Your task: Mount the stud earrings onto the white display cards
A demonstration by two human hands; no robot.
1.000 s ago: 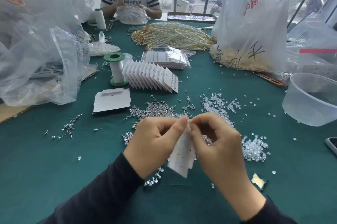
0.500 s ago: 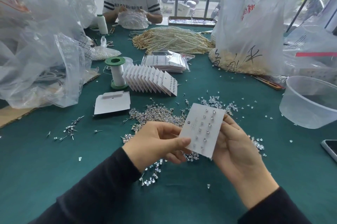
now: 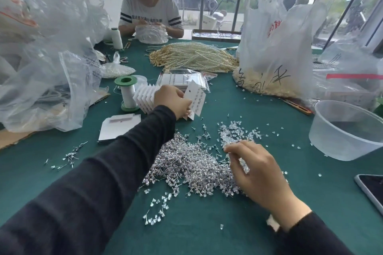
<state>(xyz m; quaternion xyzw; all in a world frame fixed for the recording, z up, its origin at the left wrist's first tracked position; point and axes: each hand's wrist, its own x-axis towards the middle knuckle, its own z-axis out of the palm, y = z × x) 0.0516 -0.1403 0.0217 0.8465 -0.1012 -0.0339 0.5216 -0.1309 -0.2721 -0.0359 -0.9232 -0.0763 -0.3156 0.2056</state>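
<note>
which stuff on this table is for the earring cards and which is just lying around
Job: filled card in left hand, row of cards, blank cards, stud pile, clear backs.
Lying about: pearl strands, thread spool, plastic tub, phone.

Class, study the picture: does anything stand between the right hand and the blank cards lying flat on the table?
Yes. The stud pile lies between the right hand and the blank cards, and the left sleeve crosses that path right by the cards.

Blurred Chinese print on T-shirt (image 3: 149,11)
</note>
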